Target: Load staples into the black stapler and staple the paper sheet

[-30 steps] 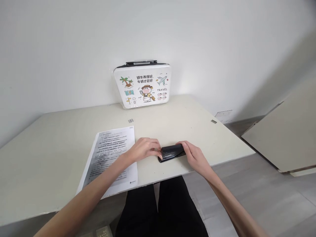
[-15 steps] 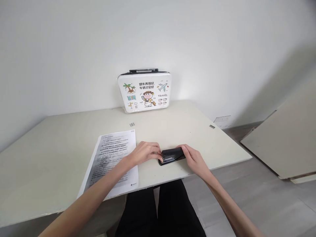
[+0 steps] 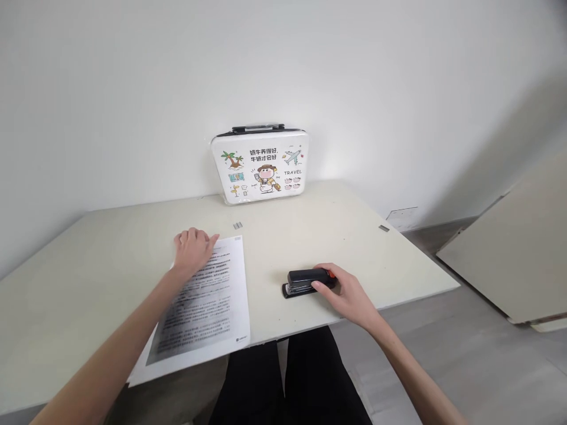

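A black stapler [image 3: 308, 280] lies along the table near its front edge, its jaw end facing left. Wrapped round its rear end is my right hand [image 3: 348, 295], thumb on the near side; a bit of red shows by the fingers. To the left, a printed sheet of paper [image 3: 208, 313] rests on the table, its near edge hanging slightly over the front. My left hand [image 3: 192, 251] lies on the sheet's far left corner, palm down, fingers bent and thumb apart; the fingertips are partly hidden.
A white cartoon-printed case [image 3: 261, 177] with a black handle stands at the back against the wall. Small grey staple strips [image 3: 238, 225] lie mid-table, and another small grey piece [image 3: 384, 228] sits at the right edge. A pale panel [image 3: 509, 260] leans at the right.
My left hand has left the front of the stapler and moved left onto the paper's far corner. My right hand stays on the stapler, whose jaw end now shows.
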`<act>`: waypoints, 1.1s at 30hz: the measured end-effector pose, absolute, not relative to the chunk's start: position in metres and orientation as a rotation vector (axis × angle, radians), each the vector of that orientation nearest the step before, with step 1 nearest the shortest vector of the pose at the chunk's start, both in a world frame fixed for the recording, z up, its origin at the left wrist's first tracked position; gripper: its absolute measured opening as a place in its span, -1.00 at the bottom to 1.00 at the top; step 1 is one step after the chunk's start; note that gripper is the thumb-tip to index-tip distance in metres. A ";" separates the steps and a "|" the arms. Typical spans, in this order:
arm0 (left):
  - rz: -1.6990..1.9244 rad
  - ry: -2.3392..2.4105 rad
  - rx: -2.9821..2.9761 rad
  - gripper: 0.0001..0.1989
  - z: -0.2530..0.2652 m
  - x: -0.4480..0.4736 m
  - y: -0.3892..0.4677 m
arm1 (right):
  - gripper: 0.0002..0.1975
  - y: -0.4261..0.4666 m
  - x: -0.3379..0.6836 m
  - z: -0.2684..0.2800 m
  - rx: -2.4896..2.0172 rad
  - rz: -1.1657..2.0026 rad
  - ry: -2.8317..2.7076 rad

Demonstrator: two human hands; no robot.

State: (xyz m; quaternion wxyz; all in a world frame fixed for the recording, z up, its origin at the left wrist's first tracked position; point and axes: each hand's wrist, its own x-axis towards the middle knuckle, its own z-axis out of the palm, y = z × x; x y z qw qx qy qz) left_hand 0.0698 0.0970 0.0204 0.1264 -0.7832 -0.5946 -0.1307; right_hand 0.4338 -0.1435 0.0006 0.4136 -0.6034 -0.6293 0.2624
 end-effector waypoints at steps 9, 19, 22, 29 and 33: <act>-0.595 -1.599 -2.575 -0.63 0.002 0.090 0.056 | -0.60 -0.145 0.434 0.000 -1.549 0.648 -1.582; -0.707 -1.617 -2.959 -0.58 0.002 0.129 0.001 | -0.58 -0.146 0.434 -0.002 -1.570 0.633 -1.580; -0.708 -1.611 -2.987 -0.58 0.003 0.137 -0.015 | -0.59 -0.146 0.433 -0.001 -1.580 0.629 -1.573; -0.779 -1.656 -2.908 -0.65 0.006 0.145 -0.039 | -0.58 -0.147 0.433 0.000 -1.603 0.633 -1.585; -0.836 -1.485 -3.040 -0.70 0.014 0.140 -0.051 | -0.58 -0.148 0.438 0.005 -1.632 0.661 -1.632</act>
